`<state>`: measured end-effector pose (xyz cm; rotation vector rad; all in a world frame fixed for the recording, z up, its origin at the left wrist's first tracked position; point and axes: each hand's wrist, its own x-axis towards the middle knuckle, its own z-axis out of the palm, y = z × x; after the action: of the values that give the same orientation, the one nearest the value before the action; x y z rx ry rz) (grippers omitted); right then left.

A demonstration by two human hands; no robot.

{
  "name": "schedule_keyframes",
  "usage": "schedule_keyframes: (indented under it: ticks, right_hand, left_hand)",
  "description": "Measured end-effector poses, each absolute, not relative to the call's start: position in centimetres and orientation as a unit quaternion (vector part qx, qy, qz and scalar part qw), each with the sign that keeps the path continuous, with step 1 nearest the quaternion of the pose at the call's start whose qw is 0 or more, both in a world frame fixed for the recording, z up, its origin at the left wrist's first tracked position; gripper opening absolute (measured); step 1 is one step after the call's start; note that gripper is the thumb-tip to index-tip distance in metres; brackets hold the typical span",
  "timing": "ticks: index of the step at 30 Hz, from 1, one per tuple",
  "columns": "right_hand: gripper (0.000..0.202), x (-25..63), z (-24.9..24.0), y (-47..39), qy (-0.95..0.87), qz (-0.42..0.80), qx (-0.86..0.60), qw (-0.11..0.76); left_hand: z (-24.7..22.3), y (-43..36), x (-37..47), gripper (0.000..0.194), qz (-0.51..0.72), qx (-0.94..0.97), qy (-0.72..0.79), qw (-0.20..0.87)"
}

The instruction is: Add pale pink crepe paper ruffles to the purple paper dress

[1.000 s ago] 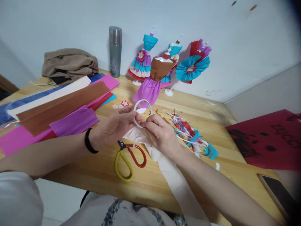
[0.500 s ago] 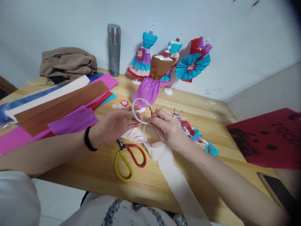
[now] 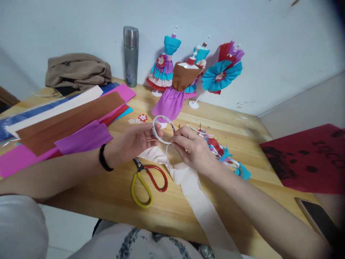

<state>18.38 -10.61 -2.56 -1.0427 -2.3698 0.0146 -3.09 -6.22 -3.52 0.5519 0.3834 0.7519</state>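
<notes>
A thin white ring, which looks like a narrow roll of tape [image 3: 163, 116], is held upright above the table. My left hand [image 3: 132, 142], with a black band at the wrist, has its fingertips loosely at the ring's left side, one reaching inside it. My right hand [image 3: 192, 145] pinches the ring's lower right edge. From there a narrow white strip [image 3: 167, 156] hangs down to a long pale crepe paper band [image 3: 198, 198], which runs over the table's front edge. Scissors [image 3: 145, 181] with one yellow and one red handle lie just below my hands.
Small dress forms in crepe paper clothes [image 3: 185, 77] stand along the wall beside a flask [image 3: 131, 57]. Coloured paper sheets [image 3: 72, 115] and brown cloth [image 3: 78, 70] lie left. Paper flowers [image 3: 142, 117], scraps [image 3: 215, 145], a red bag [image 3: 307, 158] and a phone [image 3: 318, 219] are also there.
The ring has dipped slightly and shifted a little right with both hands. My left fingers have moved a little on it. The scissors and paper lie as before.
</notes>
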Motion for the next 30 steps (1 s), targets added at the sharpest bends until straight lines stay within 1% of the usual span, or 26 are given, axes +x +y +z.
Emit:
schedule_keyframes:
  ticks: [3, 6, 8, 13, 17, 21, 24, 27, 29, 30]
  right_hand:
    - [0.017, 18.4, -2.6, -10.6, -0.882, 0.004, -0.387, 0.270]
    - [0.016, 18.4, -2.6, -10.6, -0.878, 0.003, -0.387, 0.283]
    - [0.015, 18.4, -2.7, -10.5, -0.876, 0.004, -0.387, 0.288]
    - [0.015, 18.4, -2.7, -10.4, -0.878, 0.009, -0.382, 0.289]
    - [0.016, 18.3, -2.8, -10.4, -0.877, 0.018, -0.384, 0.289]
    - [0.017, 18.2, -2.9, -10.4, -0.879, 0.026, -0.374, 0.293]
    - [0.015, 18.3, -2.8, -10.4, -0.875, 0.046, -0.362, 0.317]
    - [0.014, 18.6, -2.8, -10.2, -0.866, 0.068, -0.364, 0.337]
    - [0.014, 18.8, -2.8, -10.1, -0.859, 0.086, -0.372, 0.340]
    - [0.013, 18.9, -2.7, -10.1, -0.857, 0.096, -0.375, 0.342]
  left_hand:
    - [-3.6, -6.0, -3.3, 0.014, 0.357, 0.274, 0.188, 0.873]
    - [-3.9, -5.8, -3.4, 0.026, 0.344, 0.291, 0.181, 0.874]
    - [-4.0, -5.9, -3.5, 0.029, 0.344, 0.306, 0.191, 0.867]
    - [-4.1, -6.2, -3.4, 0.018, 0.365, 0.360, 0.252, 0.821]
    - [-3.5, -6.2, -3.2, 0.017, 0.363, 0.352, 0.298, 0.809]
    - [-2.8, -5.8, -3.1, 0.019, 0.350, 0.318, 0.334, 0.815]
    - [-2.9, -5.5, -3.4, 0.027, 0.351, 0.333, 0.347, 0.804]
    - [-3.2, -5.3, -4.0, 0.024, 0.394, 0.410, 0.361, 0.739]
    - [-3.3, -5.1, -4.6, 0.020, 0.424, 0.504, 0.349, 0.666]
    - [-3.2, -5.1, -4.9, 0.023, 0.430, 0.559, 0.333, 0.626]
